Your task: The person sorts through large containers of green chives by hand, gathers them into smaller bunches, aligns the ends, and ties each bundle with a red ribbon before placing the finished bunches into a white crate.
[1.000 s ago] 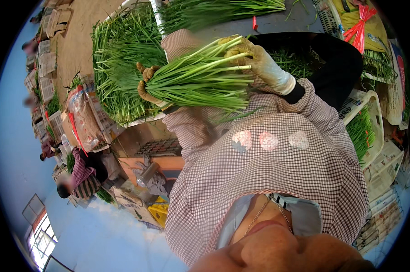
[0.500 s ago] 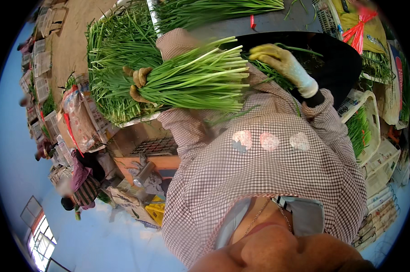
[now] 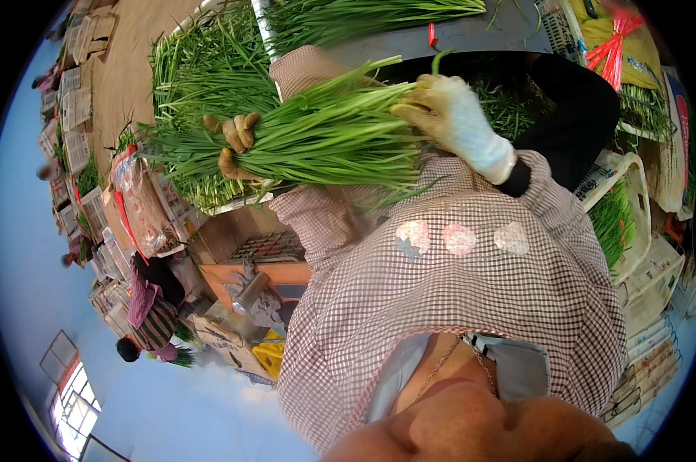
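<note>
A thick bunch of garlic chives (image 3: pixel 325 142) lies sideways in front of my chest, pale stalk ends to the right. My left hand (image 3: pixel 236 145), in a soiled brown-yellow work glove, is wrapped round the leafy part. At the stalk ends is my right hand (image 3: pixel 452 115), in a white and pale-blue glove with stained fingers. Its fingers are closed on some of the stalks, and one green strand curls up above them. Beneath and beyond my left hand, a white crate (image 3: pixel 264 31) holds many more chives (image 3: pixel 202 85).
More chives (image 3: pixel 363 19) lie on a grey surface (image 3: pixel 471 35) at the top. Loose leaves lie on my dark-trousered lap (image 3: pixel 571 100). To the right stand a pale basket of chives (image 3: pixel 633 208) and a red-tied yellow bundle (image 3: pixel 614 46). Another person (image 3: pixel 152 316) bends among crates at the left.
My right hand has moved left and closed on the stalk ends; before, it was apart from the bunch. My left hand keeps its grip, and the bunch looks slightly narrower at the ends.
</note>
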### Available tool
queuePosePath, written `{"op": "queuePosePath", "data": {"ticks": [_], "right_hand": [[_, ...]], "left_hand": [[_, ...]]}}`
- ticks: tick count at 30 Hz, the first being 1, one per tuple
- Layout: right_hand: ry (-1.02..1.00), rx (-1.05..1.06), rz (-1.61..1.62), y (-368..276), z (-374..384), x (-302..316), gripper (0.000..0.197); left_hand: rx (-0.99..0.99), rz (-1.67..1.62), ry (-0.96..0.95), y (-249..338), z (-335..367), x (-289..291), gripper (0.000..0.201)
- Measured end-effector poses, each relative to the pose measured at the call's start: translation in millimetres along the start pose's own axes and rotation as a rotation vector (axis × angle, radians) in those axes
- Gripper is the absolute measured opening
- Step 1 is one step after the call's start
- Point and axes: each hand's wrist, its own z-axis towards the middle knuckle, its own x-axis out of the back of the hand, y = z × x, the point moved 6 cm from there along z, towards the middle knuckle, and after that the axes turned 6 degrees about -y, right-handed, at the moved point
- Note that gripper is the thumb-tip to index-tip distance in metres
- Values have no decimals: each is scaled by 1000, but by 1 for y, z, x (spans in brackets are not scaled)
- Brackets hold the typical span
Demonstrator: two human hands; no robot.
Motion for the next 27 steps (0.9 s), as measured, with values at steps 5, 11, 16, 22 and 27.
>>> {"op": "queuePosePath", "data": {"ticks": [5, 11, 16, 22, 27], "right_hand": [[-90, -49, -154, -4, 24, -46, 31], [84, -19, -470, 31, -2, -40, 15], [-626, -473, -658, 116, -48, -20, 21], [52, 186, -194, 25, 16, 24, 25], [-138, 440, -162, -9, 60, -32, 16]], "left_hand": [[35, 82, -97, -14, 10, -21, 62], [-453, 98, 683, 11, -12, 5, 58], [-113, -106, -44, 8, -10, -13, 54], [-13, -156, -156, 5, -2, 2, 57], [17, -135, -126, -11, 8, -12, 58]]}}
